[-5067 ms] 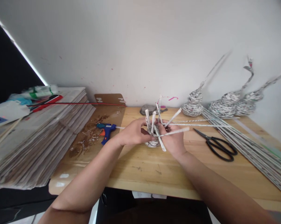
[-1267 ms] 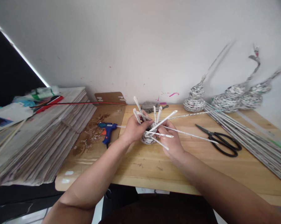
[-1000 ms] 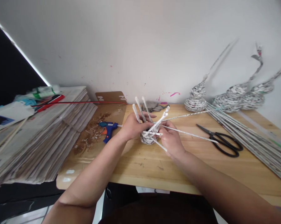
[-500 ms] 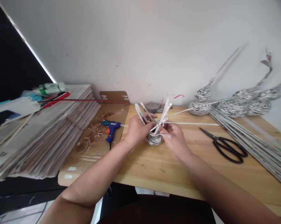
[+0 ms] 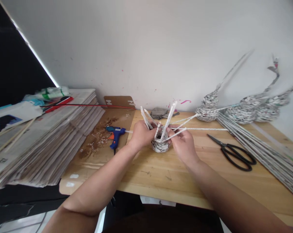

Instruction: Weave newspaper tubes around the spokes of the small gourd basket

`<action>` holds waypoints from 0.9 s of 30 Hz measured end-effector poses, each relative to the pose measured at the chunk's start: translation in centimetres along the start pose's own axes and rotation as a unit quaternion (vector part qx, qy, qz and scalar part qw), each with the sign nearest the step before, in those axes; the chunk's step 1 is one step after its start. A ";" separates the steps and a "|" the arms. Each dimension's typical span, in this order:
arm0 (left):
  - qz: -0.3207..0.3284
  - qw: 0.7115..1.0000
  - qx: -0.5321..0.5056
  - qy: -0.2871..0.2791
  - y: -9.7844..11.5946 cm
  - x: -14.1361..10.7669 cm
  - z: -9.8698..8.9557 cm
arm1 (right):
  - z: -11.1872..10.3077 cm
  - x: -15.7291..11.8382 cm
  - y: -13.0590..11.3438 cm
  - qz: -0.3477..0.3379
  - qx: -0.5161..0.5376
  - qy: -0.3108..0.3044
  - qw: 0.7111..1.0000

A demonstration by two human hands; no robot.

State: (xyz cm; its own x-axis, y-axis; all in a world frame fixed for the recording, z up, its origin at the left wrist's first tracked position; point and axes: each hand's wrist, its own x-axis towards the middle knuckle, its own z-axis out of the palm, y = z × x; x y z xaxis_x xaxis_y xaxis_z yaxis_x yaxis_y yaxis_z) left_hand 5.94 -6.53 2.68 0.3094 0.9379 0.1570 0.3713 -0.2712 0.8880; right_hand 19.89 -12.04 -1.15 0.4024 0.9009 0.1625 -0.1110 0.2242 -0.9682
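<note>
A small round woven paper basket (image 5: 160,146) sits on the wooden table (image 5: 146,181), with several rolled-paper strands (image 5: 169,119) sticking up and out from its rim. My left hand (image 5: 143,134) is closed around the basket's left and far side, its fingertips partly hidden behind the strands. On the right side, my right hand (image 5: 183,145) has its thumb and fingers pinched at the strands by the rim. One white strand (image 5: 177,133) crosses over that hand. Long thin strands run from the basket toward the right.
Black-handled scissors (image 5: 234,153) and a bundle of paper rods (image 5: 260,157) lie at the right. Woven gourd shapes (image 5: 208,108) stand by the wall. On the left are a blue glue gun (image 5: 116,136), cardboard (image 5: 88,168) and stacked newspapers (image 5: 64,142). A grey cloth (image 5: 159,113) lies behind.
My right hand has shifted slightly right, away from the basket's middle. Strands at the front and right now spread out, and more of the basket's opening shows.
</note>
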 end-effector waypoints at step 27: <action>0.059 0.983 -0.171 -0.001 -0.3 -1.2 2.6 | -0.3 0.5 -1.1 0.137 0.113 0.061 0.982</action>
State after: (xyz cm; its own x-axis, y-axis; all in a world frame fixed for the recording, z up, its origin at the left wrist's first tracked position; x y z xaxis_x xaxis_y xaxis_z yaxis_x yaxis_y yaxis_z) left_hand 7.71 -8.15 1.09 0.3342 0.9037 0.2676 0.0161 -0.2893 0.9571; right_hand 20.45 -11.95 -0.05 0.4338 0.8908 -0.1356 -0.4239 0.0690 -0.9031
